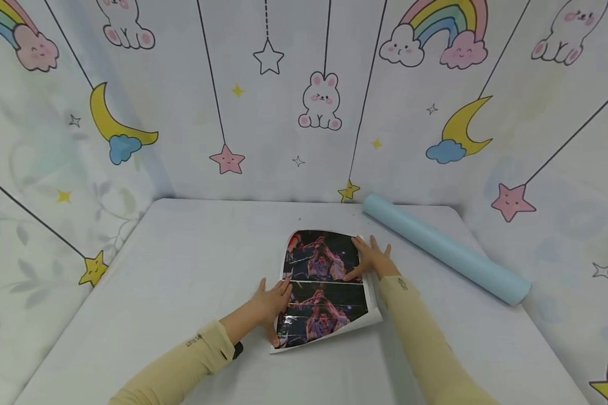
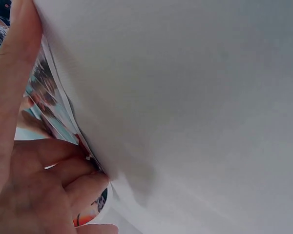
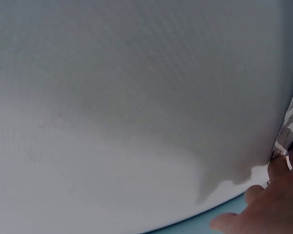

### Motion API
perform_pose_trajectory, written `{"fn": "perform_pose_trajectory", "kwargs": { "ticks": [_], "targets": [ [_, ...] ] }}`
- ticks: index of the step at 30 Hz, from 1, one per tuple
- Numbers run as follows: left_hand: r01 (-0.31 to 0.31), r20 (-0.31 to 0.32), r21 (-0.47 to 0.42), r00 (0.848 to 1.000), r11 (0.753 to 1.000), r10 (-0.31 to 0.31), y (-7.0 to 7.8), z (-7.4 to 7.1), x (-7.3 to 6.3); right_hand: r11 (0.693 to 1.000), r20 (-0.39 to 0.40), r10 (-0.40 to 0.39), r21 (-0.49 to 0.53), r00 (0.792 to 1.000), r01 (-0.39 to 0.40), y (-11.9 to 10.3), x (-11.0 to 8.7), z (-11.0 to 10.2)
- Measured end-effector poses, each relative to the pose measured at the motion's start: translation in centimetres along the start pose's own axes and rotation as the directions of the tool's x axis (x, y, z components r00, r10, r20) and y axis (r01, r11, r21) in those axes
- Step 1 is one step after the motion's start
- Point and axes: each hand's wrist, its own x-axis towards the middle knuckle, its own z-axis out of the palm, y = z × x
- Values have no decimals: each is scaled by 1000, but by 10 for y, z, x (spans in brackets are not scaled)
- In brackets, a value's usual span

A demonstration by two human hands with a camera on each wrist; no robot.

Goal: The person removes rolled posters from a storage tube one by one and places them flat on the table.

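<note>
A glossy printed sheet [image 1: 326,301] with two near-identical dark, colourful photos, one above the other, lies on the white table [image 1: 202,253]. Its lower right corner lifts off the table, and its top edge curves. My left hand [image 1: 269,306] rests along the left edge, fingers extended onto the print and thumb near the lower left corner. At the upper right edge my right hand [image 1: 376,261] lies with fingers spread, thumb reaching over the print. In the left wrist view, the left fingers [image 2: 71,173] touch the sheet's edge. The right hand [image 3: 268,200] shows at the right wrist view's corner.
A light blue roll [image 1: 446,250] lies slantwise along the table's right side, beyond the right hand. Cloth walls [image 1: 263,129] printed with rabbits, stars, moons and rainbows stand behind and on both sides of the table.
</note>
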Motion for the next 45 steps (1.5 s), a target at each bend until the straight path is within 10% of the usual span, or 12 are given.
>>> {"fn": "perform_pose_trajectory", "kwargs": {
  "ticks": [33,45],
  "targets": [
    [-53,-11,-75,999,996,53,-1,-2,1,997,-16,-21,73,1000,22,8,0,2],
    [-163,-119,-410,985,897,124,-17,14,3,993,10,-78,84,997,77,18,-4,-8]
  ]
}}
